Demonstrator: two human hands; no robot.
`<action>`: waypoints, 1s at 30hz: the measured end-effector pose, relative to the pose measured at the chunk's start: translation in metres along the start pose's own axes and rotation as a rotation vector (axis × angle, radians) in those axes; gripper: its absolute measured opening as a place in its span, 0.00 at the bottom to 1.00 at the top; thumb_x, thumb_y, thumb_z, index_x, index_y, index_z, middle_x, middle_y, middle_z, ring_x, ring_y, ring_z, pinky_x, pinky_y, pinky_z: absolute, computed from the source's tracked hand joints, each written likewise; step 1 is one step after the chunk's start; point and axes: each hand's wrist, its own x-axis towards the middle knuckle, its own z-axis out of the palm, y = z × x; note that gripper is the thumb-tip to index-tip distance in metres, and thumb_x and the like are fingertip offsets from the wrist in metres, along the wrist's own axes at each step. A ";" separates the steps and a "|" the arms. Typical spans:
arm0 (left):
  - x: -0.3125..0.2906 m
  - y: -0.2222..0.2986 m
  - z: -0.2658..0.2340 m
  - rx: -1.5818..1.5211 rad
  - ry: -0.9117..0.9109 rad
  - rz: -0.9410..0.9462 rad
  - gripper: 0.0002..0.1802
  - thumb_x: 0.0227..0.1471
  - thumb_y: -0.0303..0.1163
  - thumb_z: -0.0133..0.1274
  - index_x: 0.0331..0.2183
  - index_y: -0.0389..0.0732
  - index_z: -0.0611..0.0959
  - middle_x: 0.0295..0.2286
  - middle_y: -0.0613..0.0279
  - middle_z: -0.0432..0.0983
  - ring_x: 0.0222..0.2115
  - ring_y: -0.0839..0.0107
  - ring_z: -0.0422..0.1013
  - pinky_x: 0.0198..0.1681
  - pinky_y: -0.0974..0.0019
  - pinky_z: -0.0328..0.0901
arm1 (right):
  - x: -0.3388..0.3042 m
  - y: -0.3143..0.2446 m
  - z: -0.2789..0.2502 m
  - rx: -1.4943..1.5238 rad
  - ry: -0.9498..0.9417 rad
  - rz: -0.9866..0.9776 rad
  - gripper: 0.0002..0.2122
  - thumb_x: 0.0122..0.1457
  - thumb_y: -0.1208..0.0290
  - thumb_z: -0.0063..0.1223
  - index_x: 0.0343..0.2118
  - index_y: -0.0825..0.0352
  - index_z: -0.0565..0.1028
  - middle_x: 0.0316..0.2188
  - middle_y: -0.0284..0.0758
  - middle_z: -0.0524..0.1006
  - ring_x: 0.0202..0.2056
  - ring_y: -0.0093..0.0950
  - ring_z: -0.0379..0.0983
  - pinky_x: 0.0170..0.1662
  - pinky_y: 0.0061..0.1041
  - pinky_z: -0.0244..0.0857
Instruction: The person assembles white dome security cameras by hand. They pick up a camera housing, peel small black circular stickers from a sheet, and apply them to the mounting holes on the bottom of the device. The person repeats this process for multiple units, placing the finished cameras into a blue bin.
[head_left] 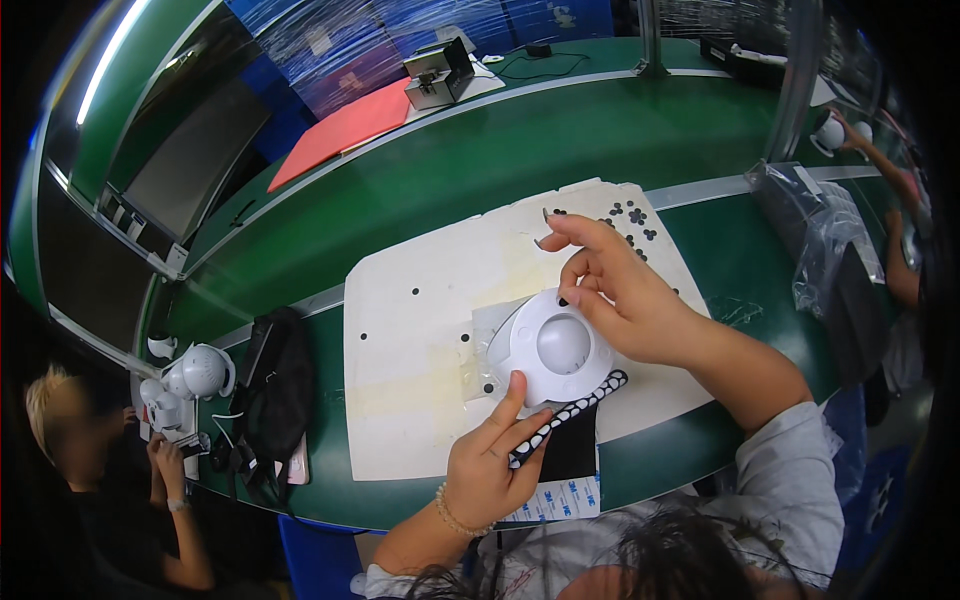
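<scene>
A white round plastic part [535, 375] with a large circular opening sits above the cardboard sheet. My left hand [490, 470] holds it at its lower left edge, thumb on its face. The same hand grips a black strip with white oval spots [570, 412] in its fingers, slanting up to the right. At the part's upper edge, the thumb and a finger of my right hand [625, 300] pinch a small black round pad [564, 302]; its other fingers are raised. Under my left hand lie a black sheet [572, 448] and a white printed sheet [575, 500].
Cardboard [400, 400] covers the middle of the green table, with several black dots scattered on it. To the left are a black bag [275, 390] and white camera-like devices [200, 372], beside a seated person. Clear plastic bags [825, 240] lie at right; another person's hands work beyond.
</scene>
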 end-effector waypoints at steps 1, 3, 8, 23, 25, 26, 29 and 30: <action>0.000 0.000 0.000 -0.005 -0.003 -0.004 0.13 0.37 0.17 0.53 0.32 0.31 0.78 0.48 0.40 0.60 0.35 0.66 0.73 0.41 0.71 0.62 | 0.000 0.000 0.000 -0.023 -0.009 -0.004 0.27 0.49 0.87 0.36 0.54 0.63 0.53 0.44 0.40 0.62 0.31 0.21 0.63 0.38 0.21 0.61; 0.001 0.001 -0.001 -0.014 -0.010 -0.011 0.13 0.37 0.17 0.53 0.32 0.31 0.78 0.48 0.41 0.60 0.36 0.65 0.72 0.42 0.71 0.62 | 0.000 0.000 -0.001 -0.068 -0.026 -0.011 0.26 0.50 0.87 0.38 0.54 0.64 0.52 0.45 0.40 0.60 0.31 0.19 0.62 0.37 0.19 0.61; 0.002 -0.004 0.000 0.034 0.011 0.069 0.15 0.35 0.19 0.54 0.33 0.33 0.78 0.48 0.43 0.60 0.33 0.61 0.73 0.35 0.70 0.65 | -0.009 -0.007 0.005 -0.482 0.020 -0.219 0.26 0.48 0.85 0.41 0.52 0.60 0.58 0.37 0.37 0.69 0.30 0.30 0.66 0.38 0.24 0.62; 0.001 -0.001 -0.002 0.038 -0.016 0.055 0.16 0.36 0.19 0.54 0.34 0.34 0.78 0.49 0.43 0.60 0.38 0.58 0.69 0.39 0.69 0.63 | 0.010 -0.010 0.015 -0.240 -0.177 -0.144 0.22 0.48 0.80 0.43 0.48 0.67 0.58 0.27 0.35 0.69 0.35 0.34 0.62 0.50 0.33 0.45; 0.001 0.001 -0.002 0.013 -0.032 0.017 0.15 0.37 0.18 0.53 0.34 0.34 0.78 0.49 0.43 0.59 0.43 0.56 0.67 0.44 0.68 0.62 | 0.010 -0.010 0.014 -0.257 -0.218 -0.130 0.22 0.50 0.80 0.43 0.50 0.67 0.56 0.28 0.34 0.68 0.36 0.31 0.62 0.52 0.32 0.43; 0.000 0.000 -0.003 0.015 -0.032 0.018 0.15 0.37 0.18 0.53 0.34 0.34 0.78 0.49 0.43 0.59 0.43 0.56 0.68 0.43 0.68 0.62 | 0.010 -0.009 0.014 -0.266 -0.239 -0.123 0.22 0.51 0.79 0.42 0.50 0.68 0.55 0.28 0.33 0.68 0.36 0.29 0.63 0.53 0.32 0.42; 0.001 0.000 -0.003 0.020 -0.032 0.027 0.15 0.37 0.18 0.53 0.34 0.34 0.78 0.49 0.43 0.60 0.42 0.56 0.68 0.43 0.69 0.63 | 0.009 -0.008 0.015 -0.261 -0.226 -0.128 0.22 0.50 0.80 0.43 0.50 0.68 0.55 0.27 0.32 0.68 0.36 0.29 0.63 0.53 0.32 0.41; 0.001 0.000 -0.003 0.021 -0.032 0.030 0.15 0.37 0.18 0.53 0.34 0.34 0.78 0.49 0.43 0.60 0.42 0.56 0.68 0.42 0.69 0.63 | 0.009 -0.007 0.015 -0.268 -0.222 -0.136 0.22 0.50 0.80 0.43 0.50 0.68 0.55 0.27 0.33 0.68 0.36 0.29 0.64 0.53 0.32 0.41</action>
